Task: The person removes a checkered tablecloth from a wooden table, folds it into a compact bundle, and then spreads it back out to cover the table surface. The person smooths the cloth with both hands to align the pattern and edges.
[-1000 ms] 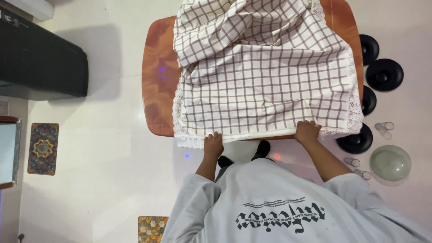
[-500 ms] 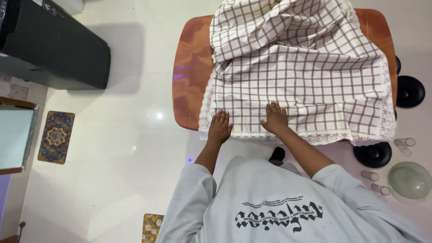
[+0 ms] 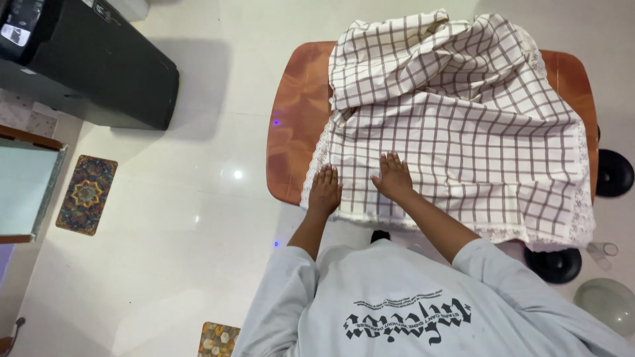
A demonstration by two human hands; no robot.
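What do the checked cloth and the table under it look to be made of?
The checked cloth looks like thin woven fabric, probably cotton, matte: it folds and bunches softly and has a lace trim. The table looks like wood or wood veneer with a glossy varnish: reddish-brown grain and light reflections. Both hands lie flat on the cloth.
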